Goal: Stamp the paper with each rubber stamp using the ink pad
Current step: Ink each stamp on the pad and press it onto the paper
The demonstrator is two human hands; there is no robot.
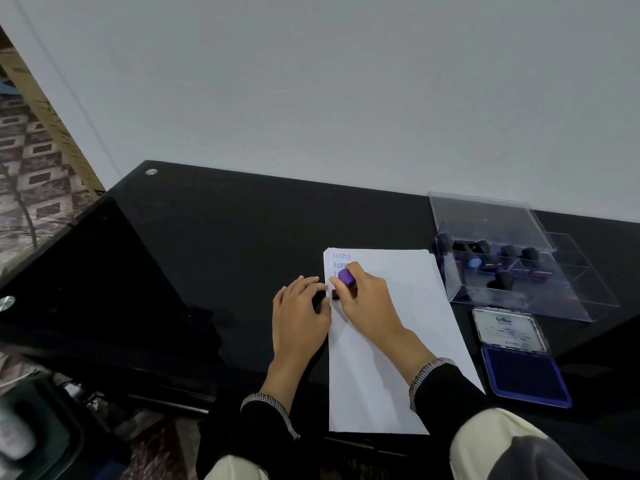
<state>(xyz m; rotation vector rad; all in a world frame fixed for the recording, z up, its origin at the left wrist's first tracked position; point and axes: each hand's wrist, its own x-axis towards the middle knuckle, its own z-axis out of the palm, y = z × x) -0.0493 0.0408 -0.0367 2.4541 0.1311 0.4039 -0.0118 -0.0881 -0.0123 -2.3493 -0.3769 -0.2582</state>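
At the far left corner of the paper (391, 327), the fingers of the right hand (363, 303) are curled round a purple-capped rubber stamp (346, 278), which is held upright with its dark base against the sheet, just below two blue "SAMPLE" prints (341, 260). The fingers of the left hand (300, 311) are laid loosely together over the paper's left edge, where the sheet is steadied; something small and dark shows under the fingertips, but what it is cannot be told. For a clean print, the stamp is best pressed straight down with even force, kept from rocking or sliding, and then lifted vertically while the sheet is pinned. Further right, near the sheet's right edge, the open ink pad (526, 372) lies on the black glass table (225, 237), its lid folded back on the far side. Beyond it, a clear plastic box (512, 271) with its lid raised holds the remaining stamps (504, 280), which are judged yet to be inked and used.
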